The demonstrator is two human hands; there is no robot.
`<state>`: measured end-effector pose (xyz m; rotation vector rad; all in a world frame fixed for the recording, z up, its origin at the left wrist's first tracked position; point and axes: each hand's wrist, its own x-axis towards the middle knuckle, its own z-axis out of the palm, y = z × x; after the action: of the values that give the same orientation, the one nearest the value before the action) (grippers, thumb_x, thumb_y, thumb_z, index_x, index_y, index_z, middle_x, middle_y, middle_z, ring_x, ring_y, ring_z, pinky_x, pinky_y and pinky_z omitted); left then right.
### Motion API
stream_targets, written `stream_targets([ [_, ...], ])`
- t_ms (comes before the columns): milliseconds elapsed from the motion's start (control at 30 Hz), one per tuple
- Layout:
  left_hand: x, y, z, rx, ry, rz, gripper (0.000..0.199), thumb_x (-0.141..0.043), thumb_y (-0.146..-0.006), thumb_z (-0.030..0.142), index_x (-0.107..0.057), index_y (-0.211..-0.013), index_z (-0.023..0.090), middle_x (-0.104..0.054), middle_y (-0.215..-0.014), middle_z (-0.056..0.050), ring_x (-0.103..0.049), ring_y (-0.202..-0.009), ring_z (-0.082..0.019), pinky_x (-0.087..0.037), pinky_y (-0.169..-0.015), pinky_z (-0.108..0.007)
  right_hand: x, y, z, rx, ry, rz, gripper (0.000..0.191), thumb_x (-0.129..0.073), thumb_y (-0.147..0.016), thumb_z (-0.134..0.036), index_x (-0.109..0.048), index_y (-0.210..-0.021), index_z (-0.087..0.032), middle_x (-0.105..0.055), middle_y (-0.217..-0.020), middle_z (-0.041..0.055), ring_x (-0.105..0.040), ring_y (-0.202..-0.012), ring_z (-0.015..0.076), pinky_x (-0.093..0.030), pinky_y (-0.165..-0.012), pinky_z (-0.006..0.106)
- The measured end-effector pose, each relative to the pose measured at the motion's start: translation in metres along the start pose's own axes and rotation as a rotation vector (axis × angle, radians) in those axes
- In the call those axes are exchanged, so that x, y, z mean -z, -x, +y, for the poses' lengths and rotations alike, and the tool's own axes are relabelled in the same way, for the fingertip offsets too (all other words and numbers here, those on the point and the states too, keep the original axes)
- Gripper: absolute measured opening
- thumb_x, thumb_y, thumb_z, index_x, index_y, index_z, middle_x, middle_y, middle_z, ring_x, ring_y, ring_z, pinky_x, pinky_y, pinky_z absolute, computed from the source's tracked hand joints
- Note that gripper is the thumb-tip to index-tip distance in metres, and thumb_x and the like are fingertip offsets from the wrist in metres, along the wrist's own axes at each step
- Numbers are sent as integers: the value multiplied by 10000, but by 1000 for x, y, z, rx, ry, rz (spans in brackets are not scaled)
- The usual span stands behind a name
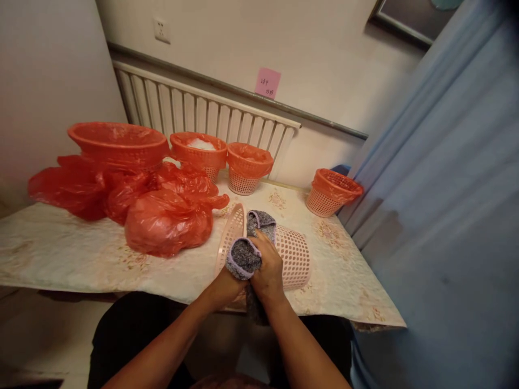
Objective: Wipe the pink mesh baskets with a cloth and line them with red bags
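Observation:
A grey cloth with lilac edging (pixel 243 258) is bunched between my two hands, just in front of a pale pink plastic basket. My right hand (pixel 268 265) grips it from the right with fingers curled round it. From the left, my left hand (pixel 227 285) holds the same cloth, which covers most of its fingers. Part of the cloth stands up behind the right hand, and a dark end hangs below over the table edge. The perforated basket (pixel 292 256) lies on its side, its wide rim facing left; hands and cloth hide its middle.
Red plastic bags (pixel 170 221) lie bunched on the left of the table (pixel 81 265). Behind them stand a large red-lined basket (pixel 117 138) and two smaller lined baskets (pixel 198 154). Another lined basket (pixel 326 197) stands back right, near a blue curtain (pixel 430 216). A radiator (pixel 194 108) is behind.

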<state>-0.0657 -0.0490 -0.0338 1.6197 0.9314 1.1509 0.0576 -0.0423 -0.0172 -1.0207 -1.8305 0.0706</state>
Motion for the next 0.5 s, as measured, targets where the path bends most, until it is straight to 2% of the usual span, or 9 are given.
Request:
stream_targets([
  [133,-4,2,-19,96,39,-22,356,-609,-754,310,-681,-1055,134,-721,-1088,-102,-607,-1118,-282,-409,-1071,-443,0,-3,12,6,-12,-24,313,-528,-853,-111,-653,-1128,-192,-612,-1284,105,-521,-1258,213,-406,-1089,413],
  [267,-3,16,-44,179,94,-142,345,-542,-802,305,-663,-1055,105,-738,-988,-91,-668,-942,-263,-511,-901,-390,-3,-11,18,5,-11,-27,303,-576,-852,-144,-653,-1142,-190,-606,-1297,103,-523,-1257,217,-407,-1089,407],
  [400,5,31,-66,179,9,-189,340,-533,-822,323,-665,-1049,107,-739,-997,-88,-664,-965,-265,-496,-909,-358,-11,-16,20,36,-9,13,306,-562,-877,-160,-646,-1169,-193,-626,-1264,98,-539,-1238,210,-405,-1092,404],
  [500,11,32,-73,180,-23,-227,349,-529,-832,340,-666,-1055,109,-738,-1005,-89,-661,-968,-271,-496,-904,-354,-16,-17,21,44,-1,37,317,-570,-871,-154,-643,-1176,-194,-624,-1266,104,-540,-1236,214,-408,-1090,408],
])
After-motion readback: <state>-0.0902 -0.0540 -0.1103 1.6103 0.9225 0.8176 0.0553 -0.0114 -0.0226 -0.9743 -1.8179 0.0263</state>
